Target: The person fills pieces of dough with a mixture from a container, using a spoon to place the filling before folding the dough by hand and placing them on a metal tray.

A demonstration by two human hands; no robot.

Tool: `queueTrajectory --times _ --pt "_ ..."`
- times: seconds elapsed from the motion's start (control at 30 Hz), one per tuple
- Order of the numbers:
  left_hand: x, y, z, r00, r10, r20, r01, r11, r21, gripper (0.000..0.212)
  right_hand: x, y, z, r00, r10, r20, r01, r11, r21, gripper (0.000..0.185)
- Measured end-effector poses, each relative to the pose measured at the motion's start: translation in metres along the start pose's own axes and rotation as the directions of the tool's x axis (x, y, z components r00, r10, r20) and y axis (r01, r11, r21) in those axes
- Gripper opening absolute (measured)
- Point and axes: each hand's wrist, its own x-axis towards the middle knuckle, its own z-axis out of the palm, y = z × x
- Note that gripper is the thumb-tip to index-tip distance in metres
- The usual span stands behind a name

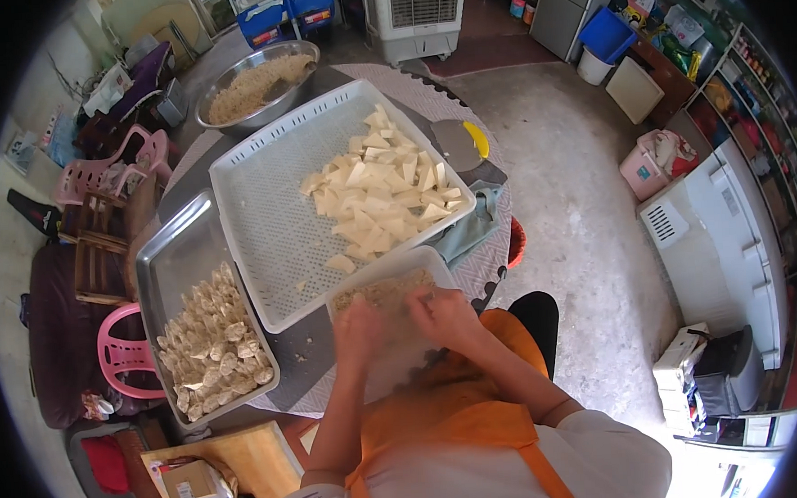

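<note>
My left hand (358,327) and my right hand (444,315) are both over a white plastic tub (438,262) with a brown crumbly mixture (400,286) inside. The fingers are bent and partly blurred; whether they hold anything cannot be told. Just beyond the tub, a white perforated plastic tray (262,222) bears a heap of pale cut wedges (375,189), tofu-like, on its right side. To the left, a steel tray (200,202) holds rows of crumb-coated pieces (218,353).
A steel bowl (230,128) of crumbly mixture stands at the round table's far side. A grey board or plate with a yellow-handled tool (477,140) and a grey-green cloth (475,228) lie right of the tray. A pink plastic chair (106,352) is beyond the left table edge.
</note>
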Motion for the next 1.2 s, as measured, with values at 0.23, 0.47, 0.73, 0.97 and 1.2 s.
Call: queueTrajectory --times 0.23,0.47,0.73,0.97,1.2 --pt "0.014 -0.021 -0.021 0.991 0.136 -0.004 -0.134 0.980 0.146 0.045 0.001 0.002 0.001 0.997 -0.059 -0.056 0.066 0.987 0.146 0.015" --pt "0.005 0.015 0.020 0.911 0.406 0.078 -0.407 0.846 0.346 0.024 -0.004 -0.020 -0.017 0.936 0.324 0.137 -0.332 0.685 0.649 0.024" --pt "0.014 0.014 -0.004 0.902 0.291 0.320 -0.366 0.908 0.206 0.041 0.014 0.006 -0.024 0.929 0.345 0.132 -0.286 0.446 0.848 0.027" --pt "-0.002 0.030 0.008 0.987 0.114 0.116 -0.113 0.994 -0.015 0.025 0.007 -0.004 -0.012 0.956 0.291 0.036 -0.241 0.708 0.664 0.022" --pt "0.003 0.031 0.000 0.982 -0.091 0.168 0.158 0.879 -0.450 0.023 0.005 -0.003 0.002 0.989 0.150 0.020 -0.142 0.878 0.457 0.023"
